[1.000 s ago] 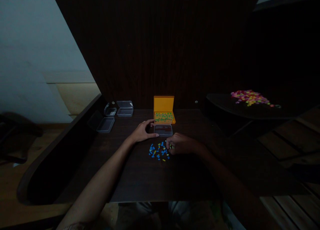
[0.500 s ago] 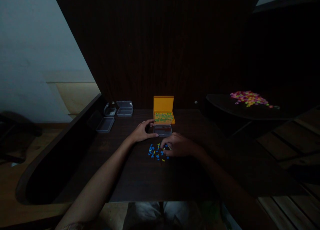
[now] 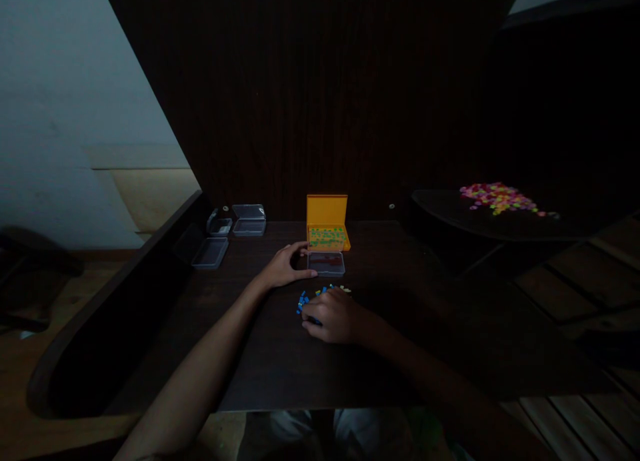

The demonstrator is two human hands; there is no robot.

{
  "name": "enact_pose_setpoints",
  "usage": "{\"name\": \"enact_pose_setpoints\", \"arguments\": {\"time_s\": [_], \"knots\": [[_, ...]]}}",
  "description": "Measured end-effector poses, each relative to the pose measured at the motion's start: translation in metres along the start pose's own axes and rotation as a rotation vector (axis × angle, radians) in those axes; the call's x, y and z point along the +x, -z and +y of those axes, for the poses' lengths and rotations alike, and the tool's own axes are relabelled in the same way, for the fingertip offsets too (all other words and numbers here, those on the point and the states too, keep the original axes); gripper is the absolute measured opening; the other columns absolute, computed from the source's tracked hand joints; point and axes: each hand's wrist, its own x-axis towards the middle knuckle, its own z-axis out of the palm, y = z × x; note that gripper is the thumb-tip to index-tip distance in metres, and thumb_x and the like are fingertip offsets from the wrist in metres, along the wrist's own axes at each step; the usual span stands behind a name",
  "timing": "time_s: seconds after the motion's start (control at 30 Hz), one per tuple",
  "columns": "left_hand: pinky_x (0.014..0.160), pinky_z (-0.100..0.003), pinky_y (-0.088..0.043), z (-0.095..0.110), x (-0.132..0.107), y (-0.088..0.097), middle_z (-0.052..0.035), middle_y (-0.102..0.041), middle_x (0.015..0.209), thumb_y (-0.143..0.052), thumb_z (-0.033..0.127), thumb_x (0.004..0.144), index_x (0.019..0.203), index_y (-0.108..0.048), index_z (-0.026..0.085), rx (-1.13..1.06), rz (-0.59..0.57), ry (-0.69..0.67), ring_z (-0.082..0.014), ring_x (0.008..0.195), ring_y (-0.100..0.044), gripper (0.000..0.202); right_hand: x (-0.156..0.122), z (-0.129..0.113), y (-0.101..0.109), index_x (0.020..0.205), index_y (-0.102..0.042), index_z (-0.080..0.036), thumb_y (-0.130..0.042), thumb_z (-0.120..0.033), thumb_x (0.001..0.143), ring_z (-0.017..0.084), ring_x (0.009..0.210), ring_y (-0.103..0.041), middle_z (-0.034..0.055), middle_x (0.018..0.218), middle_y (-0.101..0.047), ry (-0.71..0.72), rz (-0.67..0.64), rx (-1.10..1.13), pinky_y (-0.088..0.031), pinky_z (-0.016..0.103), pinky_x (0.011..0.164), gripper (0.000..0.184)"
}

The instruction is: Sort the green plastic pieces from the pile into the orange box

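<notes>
My left hand (image 3: pixel 285 267) is curved around the left side of a clear plastic box (image 3: pixel 327 274), its thumb at the front corner and fingers near the back corner. The box lies open, its raised clear lid leaning towards an orange box (image 3: pixel 327 211). Through that lid show several green pieces. In front of the clear box is a loose pile of small blue and yellow toy bricks (image 3: pixel 303 301). My right hand (image 3: pixel 330 314) is down over this pile with curled fingers drawn together. It covers much of the pile, and whatever its fingertips hold is hidden.
Open clear cases (image 3: pixel 250 227) stand at the back left of the dark table (image 3: pixel 280 374), with another clear case (image 3: pixel 210 253) nearer. A raised side edge (image 3: pixel 115 301) bounds the left. On a shelf (image 3: pixel 440 211) at right lies a heap of pink and yellow pieces (image 3: pixel 500 197).
My right hand has moved left and towards me, now covering the middle and front of the brick pile. My left hand has stayed at the clear box.
</notes>
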Motion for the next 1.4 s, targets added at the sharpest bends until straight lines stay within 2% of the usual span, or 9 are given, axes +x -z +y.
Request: {"name": "enact_pose_setpoints", "arguments": {"time_s": [0.17,0.37,0.47,0.6,0.73,0.9,1.03,1.27,1.4], "knots": [[0.095,-0.040,-0.049,0.002,0.000,0.001,-0.0070,-0.067,0.113,-0.081,0.047,0.064,0.131,-0.050,0.020,-0.004,-0.011,0.005,-0.0246,0.104,-0.062,0.078,-0.002,0.000,0.002,0.091,-0.067,-0.018,-0.053,-0.029,0.093,0.016,0.075,-0.064,0.0052,0.090,-0.073,0.017,0.018,0.033,-0.036,0.025,0.063,0.018],[0.098,-0.042,-0.047,-0.001,0.001,0.000,-0.0082,-0.065,0.117,-0.080,0.046,0.066,0.132,-0.050,0.020,-0.018,-0.011,-0.016,-0.0258,0.107,-0.061,0.077,-0.005,0.011,0.016,0.090,-0.063,-0.017,-0.053,-0.026,0.093,0.013,0.073,-0.060,0.0036,0.085,-0.068,0.017,0.274,0.312,-0.040,0.024,0.069,0.014],[0.099,-0.043,-0.047,0.000,0.002,0.000,-0.0083,-0.065,0.119,-0.079,0.045,0.066,0.131,-0.050,0.021,-0.004,-0.014,-0.019,-0.0265,0.108,-0.061,0.075,-0.005,0.026,0.021,0.086,-0.063,-0.017,-0.056,-0.029,0.091,0.011,0.061,-0.052,-0.0005,0.070,-0.061,-0.098,0.401,0.448,-0.038,0.022,0.062,0.015],[0.098,-0.043,-0.047,0.003,0.001,0.001,-0.0087,-0.066,0.116,-0.080,0.047,0.065,0.131,-0.050,0.020,-0.013,-0.025,-0.001,-0.0264,0.106,-0.062,0.078,-0.005,0.054,0.019,0.082,-0.065,-0.017,-0.061,-0.035,0.084,0.009,0.048,-0.040,-0.0065,0.051,-0.044,-0.290,0.523,0.625,-0.029,0.021,0.048,0.019],[0.097,-0.044,-0.048,0.004,0.001,0.000,-0.0091,-0.066,0.116,-0.080,0.049,0.064,0.131,-0.050,0.019,-0.014,-0.017,0.019,-0.0266,0.106,-0.062,0.079,-0.004,0.073,0.014,0.080,-0.066,-0.016,-0.062,-0.039,0.078,0.008,0.047,-0.037,-0.0050,0.053,-0.048,-0.360,0.647,0.734,-0.027,0.021,0.046,0.023],[0.097,-0.044,-0.048,0.001,0.001,0.000,-0.0086,-0.066,0.116,-0.079,0.050,0.064,0.131,-0.050,0.020,0.012,-0.016,0.013,-0.0271,0.107,-0.062,0.079,-0.001,0.081,0.009,0.091,-0.070,-0.013,-0.066,-0.040,0.074,0.008,0.049,-0.040,0.0027,0.071,-0.065,-0.387,0.696,0.758,-0.032,0.022,0.047,0.033],[0.098,-0.044,-0.047,0.000,0.001,0.000,-0.0078,-0.066,0.116,-0.079,0.051,0.064,0.131,-0.051,0.022,-0.001,-0.018,0.012,-0.0270,0.108,-0.062,0.078,0.002,0.084,0.006,0.091,-0.074,-0.013,-0.063,-0.041,0.077,0.011,0.052,-0.043,0.0024,0.064,-0.064,-0.392,0.698,0.693,-0.035,0.023,0.049,0.034],[0.098,-0.045,-0.047,-0.003,0.002,-0.002,-0.0094,-0.066,0.116,-0.080,0.052,0.064,0.132,-0.051,0.021,-0.023,-0.015,0.003,-0.0277,0.109,-0.062,0.080,0.007,0.083,0.010,0.090,-0.074,-0.015,-0.062,-0.037,0.081,0.012,0.058,-0.049,0.0066,0.082,-0.071,-0.304,0.694,0.587,-0.040,0.025,0.055,0.027],[0.099,-0.044,-0.047,-0.002,0.002,-0.002,-0.0093,-0.065,0.116,-0.081,0.050,0.064,0.131,-0.051,0.020,-0.038,-0.023,-0.003,-0.0269,0.108,-0.062,0.079,0.008,0.084,0.007,0.090,-0.075,-0.014,-0.061,-0.035,0.081,0.011,0.054,-0.045,0.0037,0.071,-0.068,-0.346,0.677,0.561,-0.035,0.023,0.052,0.027]]}}
